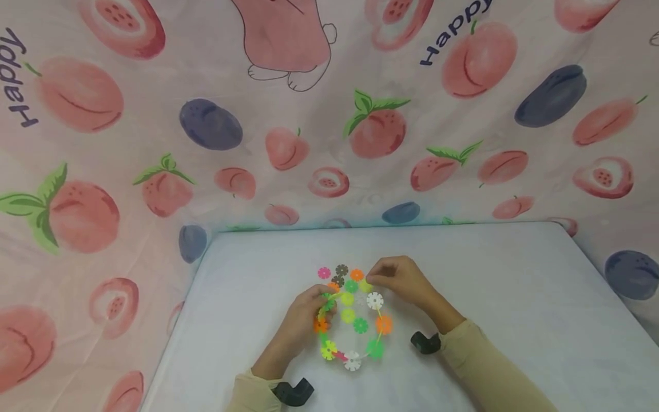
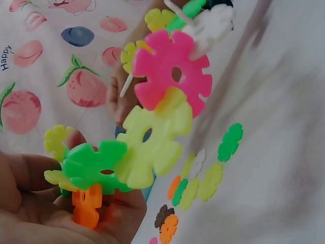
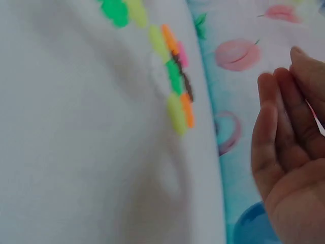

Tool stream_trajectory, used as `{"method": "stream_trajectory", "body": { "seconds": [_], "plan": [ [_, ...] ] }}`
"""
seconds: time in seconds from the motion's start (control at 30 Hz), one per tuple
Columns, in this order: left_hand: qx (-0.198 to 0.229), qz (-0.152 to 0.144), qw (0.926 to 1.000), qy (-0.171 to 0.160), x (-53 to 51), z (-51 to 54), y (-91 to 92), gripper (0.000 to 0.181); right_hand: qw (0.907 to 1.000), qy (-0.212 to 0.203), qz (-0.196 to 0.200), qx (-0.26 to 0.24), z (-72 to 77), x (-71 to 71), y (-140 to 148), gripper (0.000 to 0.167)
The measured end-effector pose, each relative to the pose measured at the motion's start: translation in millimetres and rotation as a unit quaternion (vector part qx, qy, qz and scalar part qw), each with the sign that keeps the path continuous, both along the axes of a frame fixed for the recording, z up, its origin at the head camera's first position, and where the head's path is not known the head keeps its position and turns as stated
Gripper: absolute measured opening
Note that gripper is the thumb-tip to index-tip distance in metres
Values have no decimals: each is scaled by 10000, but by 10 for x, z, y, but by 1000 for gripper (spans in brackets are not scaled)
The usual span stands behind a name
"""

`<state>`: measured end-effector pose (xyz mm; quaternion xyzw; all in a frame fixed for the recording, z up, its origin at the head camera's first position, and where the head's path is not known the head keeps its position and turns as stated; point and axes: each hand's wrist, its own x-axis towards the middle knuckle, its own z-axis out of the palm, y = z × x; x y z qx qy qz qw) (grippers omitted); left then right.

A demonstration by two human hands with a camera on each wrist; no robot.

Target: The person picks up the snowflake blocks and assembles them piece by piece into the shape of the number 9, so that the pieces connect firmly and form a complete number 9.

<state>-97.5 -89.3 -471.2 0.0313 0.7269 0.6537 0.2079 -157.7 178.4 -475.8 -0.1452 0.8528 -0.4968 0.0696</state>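
Observation:
My left hand (image 1: pixel 308 317) pinches one end of a curved chain of interlocked plastic snowflake discs (image 1: pixel 375 348), raised above the table. The chain has pink, yellow, green, orange and white notched discs. In the left wrist view, the thumb and fingers of the left hand (image 2: pixel 30 198) hold it near a green disc (image 2: pixel 96 165) and an orange disc (image 2: pixel 87 206). My right hand (image 1: pixel 399 279) hovers beside the loose discs, closest to a yellow one (image 1: pixel 365 285). In the right wrist view, the right hand (image 3: pixel 297 137) has gently bent fingers and nothing visible between them.
Loose discs lie on the white table (image 1: pixel 247 286): a pink one (image 1: pixel 324 273), dark brown ones (image 1: pixel 341 269), and several orange, green, yellow and white ones. A fruit-printed cloth (image 1: pixel 329 143) hangs behind the table. Black straps (image 1: pixel 293 392) are on both wrists.

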Motion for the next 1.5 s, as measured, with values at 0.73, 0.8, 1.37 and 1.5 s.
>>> {"method": "stream_trajectory", "body": {
  "seconds": [0.73, 0.8, 1.37, 1.5],
  "plan": [
    [-326, -56, 9994, 43, 2, -2, 13, 59, 9816, 101, 57, 1907, -316, -182, -151, 23],
    [-331, -28, 9994, 22, 6, 0, 20, 58, 9819, 36, 29, 1896, -313, -181, -156, 23],
    [-204, -57, 9981, -586, -7, -46, 22, 50, 9938, -1105, -4, 124, -182, -100, -36, 11],
    [106, -125, 9974, -701, -18, -52, 12, 40, 9900, -1357, 87, -372, -38, -43, -57, 15]
  ]
}}
